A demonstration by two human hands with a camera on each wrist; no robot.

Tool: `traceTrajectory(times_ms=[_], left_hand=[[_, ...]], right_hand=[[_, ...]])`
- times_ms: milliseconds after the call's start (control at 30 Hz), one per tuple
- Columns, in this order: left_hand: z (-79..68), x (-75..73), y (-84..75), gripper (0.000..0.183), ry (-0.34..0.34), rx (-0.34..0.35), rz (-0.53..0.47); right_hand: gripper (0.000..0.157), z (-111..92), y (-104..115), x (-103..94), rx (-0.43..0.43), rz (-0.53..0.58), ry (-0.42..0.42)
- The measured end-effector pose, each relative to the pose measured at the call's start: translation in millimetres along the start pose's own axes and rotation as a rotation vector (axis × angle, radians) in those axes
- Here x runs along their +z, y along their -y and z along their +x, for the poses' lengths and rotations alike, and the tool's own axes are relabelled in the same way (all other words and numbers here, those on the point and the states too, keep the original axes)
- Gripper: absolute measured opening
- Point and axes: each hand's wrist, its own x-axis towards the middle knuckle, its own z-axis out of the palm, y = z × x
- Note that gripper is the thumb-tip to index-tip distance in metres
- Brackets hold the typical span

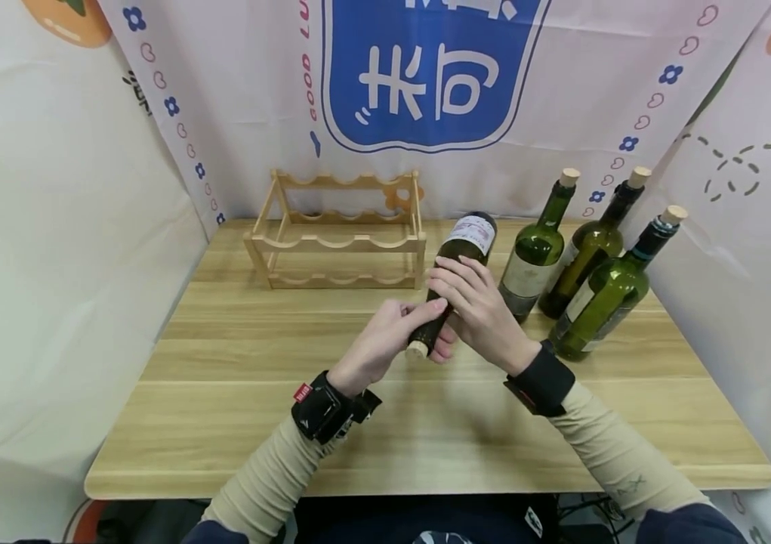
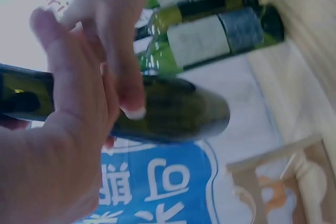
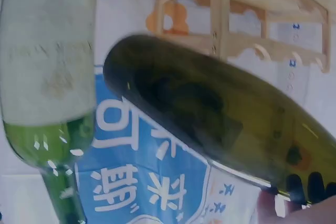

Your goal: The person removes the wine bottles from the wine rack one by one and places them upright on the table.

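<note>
A dark green wine bottle (image 1: 472, 236) with a cork in its mouth is held tilted above the table, its neck pointing toward the person and its base away. My left hand (image 1: 380, 338) grips the neck near the cork, thumb on top. Higher up, my right hand (image 1: 483, 313) holds the body of the same bottle, its fingers laid across it. The left wrist view shows both hands around the bottle (image 2: 181, 109). In the right wrist view the bottle's base and side (image 3: 210, 108) fill the middle, with only some fingers visible at the lower right.
A wooden bottle rack (image 1: 337, 244) stands at the back of the table (image 1: 235, 423), left of the bottle. To the right stand three corked green bottles: one nearest the hands (image 1: 528, 272), one behind (image 1: 592, 245), one in front (image 1: 602, 298). A printed cloth (image 1: 249, 98) hangs behind.
</note>
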Motion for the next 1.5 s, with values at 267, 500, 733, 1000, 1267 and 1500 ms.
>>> traceTrajectory(times_ms=[267,500,733,1000,1267,1500], left_hand=[[23.5,-25.5,-6.9,0.017,-0.248,0.158,0.242],[61.8,-43.6,11.2,0.071,-0.256,0.266,0.802],[82.9,-41.0,37.4,0.088,-0.193,0.337,0.843],[80.4,-34.0,49.3,0.084,-0.230,0.336,0.751],[65.9,-29.1,50.8,0.077,-0.255,0.186,0.703],[60.7,-27.4,51.1,0.072,-0.285,0.124,0.700]], right_hand=[[0.053,22,-4,-20.1,0.092,0.208,-0.019],[0.058,35,-2,-31.7,0.155,0.327,-0.069],[0.047,48,-6,-44.7,0.326,0.510,-0.119],[0.038,54,-31,-46.8,0.567,0.662,-0.137],[0.030,52,-58,-29.9,0.768,0.806,-0.111],[0.030,46,-64,-18.8,0.849,0.866,-0.113]])
